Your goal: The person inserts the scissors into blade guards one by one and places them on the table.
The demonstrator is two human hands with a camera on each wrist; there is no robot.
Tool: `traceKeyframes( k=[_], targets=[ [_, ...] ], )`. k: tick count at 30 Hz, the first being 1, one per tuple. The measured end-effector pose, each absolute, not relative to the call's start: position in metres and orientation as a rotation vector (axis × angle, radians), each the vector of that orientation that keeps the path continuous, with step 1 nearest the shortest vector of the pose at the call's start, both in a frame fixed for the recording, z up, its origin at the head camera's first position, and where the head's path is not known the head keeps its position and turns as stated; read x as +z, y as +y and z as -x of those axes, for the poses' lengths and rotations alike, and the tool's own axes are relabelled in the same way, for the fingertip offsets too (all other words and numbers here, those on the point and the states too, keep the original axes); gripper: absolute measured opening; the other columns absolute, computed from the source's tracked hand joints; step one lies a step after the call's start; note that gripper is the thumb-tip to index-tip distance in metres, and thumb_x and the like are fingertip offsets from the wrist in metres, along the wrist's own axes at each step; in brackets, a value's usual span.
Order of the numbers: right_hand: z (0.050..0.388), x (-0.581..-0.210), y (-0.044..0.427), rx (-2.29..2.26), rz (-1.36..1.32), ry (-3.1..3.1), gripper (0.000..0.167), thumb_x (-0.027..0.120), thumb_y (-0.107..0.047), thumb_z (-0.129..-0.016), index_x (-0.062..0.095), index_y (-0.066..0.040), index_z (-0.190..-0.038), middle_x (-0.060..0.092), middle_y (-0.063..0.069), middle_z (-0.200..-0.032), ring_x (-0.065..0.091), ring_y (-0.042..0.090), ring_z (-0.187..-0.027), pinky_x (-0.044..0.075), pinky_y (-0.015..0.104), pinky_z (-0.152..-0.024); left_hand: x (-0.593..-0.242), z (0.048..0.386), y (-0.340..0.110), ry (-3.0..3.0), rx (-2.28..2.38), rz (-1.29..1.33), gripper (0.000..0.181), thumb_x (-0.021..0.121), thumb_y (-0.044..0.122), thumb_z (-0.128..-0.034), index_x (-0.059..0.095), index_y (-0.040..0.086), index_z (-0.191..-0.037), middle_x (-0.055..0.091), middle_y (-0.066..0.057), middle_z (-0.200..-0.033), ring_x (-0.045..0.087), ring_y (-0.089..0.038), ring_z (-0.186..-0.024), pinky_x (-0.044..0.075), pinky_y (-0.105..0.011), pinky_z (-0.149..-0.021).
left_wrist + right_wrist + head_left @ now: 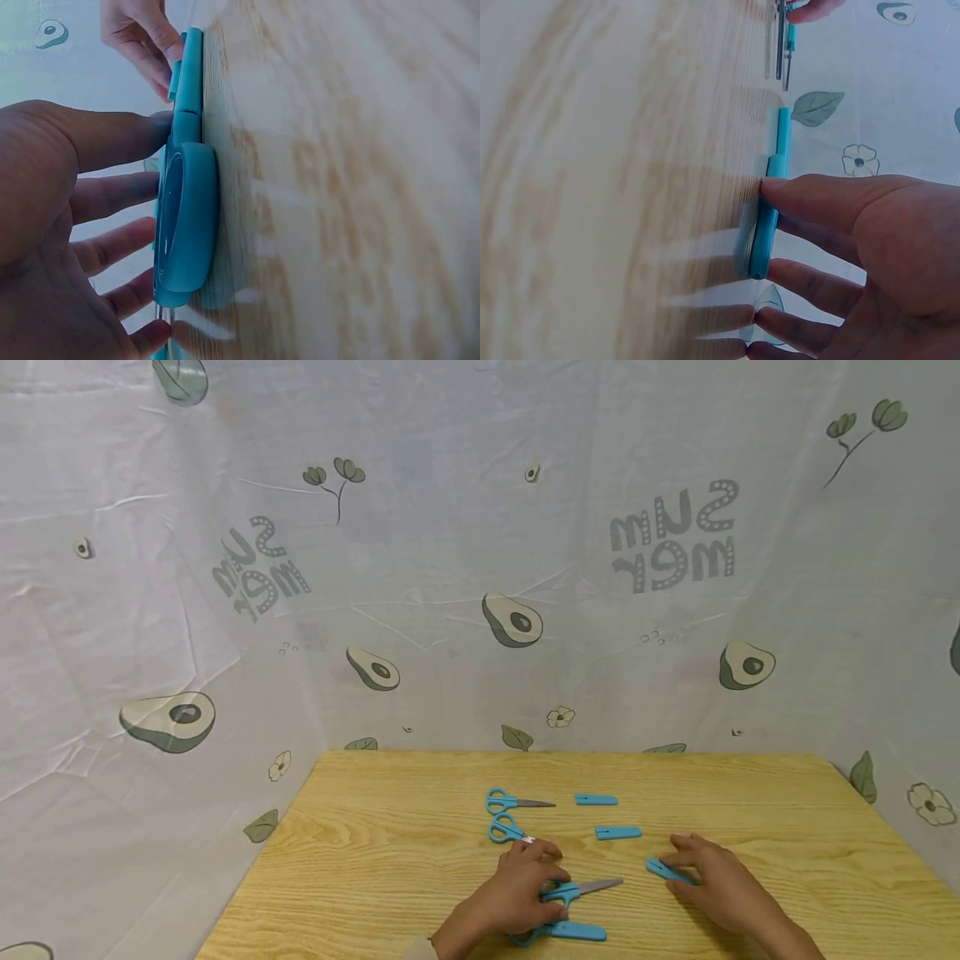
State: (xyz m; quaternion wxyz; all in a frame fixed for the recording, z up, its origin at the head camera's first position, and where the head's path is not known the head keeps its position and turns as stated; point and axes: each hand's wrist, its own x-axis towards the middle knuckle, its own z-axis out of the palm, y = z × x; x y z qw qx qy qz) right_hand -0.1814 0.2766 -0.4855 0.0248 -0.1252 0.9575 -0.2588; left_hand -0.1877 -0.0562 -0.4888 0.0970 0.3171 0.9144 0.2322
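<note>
In the head view, my left hand [517, 889] holds the blue handle of a pair of scissors [600, 885], whose bare blade points right. Nearer the front edge, a second pair of blue scissors [577, 931] lies with its blade inside a cap; its handle loop [196, 217] fills the middle of the left wrist view and partly hides what my left fingers touch. My right hand [720, 881] pinches a blue scissors cap [766, 217] between thumb and fingers, low at the tabletop. This cap's slotted end faces the bare blade, with a gap between them.
Farther back on the wooden table [390, 827] lie bare-bladed scissors [502, 802] and another pair [504, 829], partly hidden by my left hand. Two loose blue caps [597, 800] lie right of them. A printed curtain [450, 527] encloses the back and sides.
</note>
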Motion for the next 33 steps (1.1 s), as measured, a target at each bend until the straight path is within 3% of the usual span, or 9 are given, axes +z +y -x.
traceKeyframes(
  k=[15,26,33],
  targets=[
    [0.182,-0.4842,0.2747,-0.764,0.387,2.959,0.026,0.086,-0.017,-0.09,0.083,-0.013,-0.116,0.064,0.032,-0.142,0.048,0.066,-0.137,0.047,0.079,-0.102,-0.4876,0.1887,-0.0591,2.705,0.715,-0.958,0.034,0.085,0.032,-0.094,0.079,0.027,-0.126,0.06,0.007,-0.143,0.046,-0.014,-0.126,0.042,-0.035,-0.1],
    [0.1828,-0.4829,0.2717,-0.796,0.407,2.979,0.025,0.089,-0.012,-0.086,0.083,-0.013,-0.111,0.072,0.025,-0.134,0.067,0.051,-0.122,0.058,0.067,-0.096,-0.4891,0.1899,-0.0629,2.723,0.694,-1.006,0.031,0.085,0.028,-0.0944,0.077,0.025,-0.124,0.062,0.007,-0.139,0.049,-0.014,-0.122,0.044,-0.033,-0.096],
    [0.183,-0.4851,0.2723,-0.73,0.405,2.989,0.028,0.089,-0.016,-0.087,0.083,-0.01,-0.114,0.072,0.024,-0.135,0.057,0.059,-0.134,0.051,0.074,-0.102,-0.4886,0.1886,-0.0628,2.738,0.699,-1.002,0.03,0.085,0.023,-0.0935,0.076,0.026,-0.123,0.064,0.008,-0.137,0.05,-0.012,-0.122,0.047,-0.034,-0.097]
  ],
)
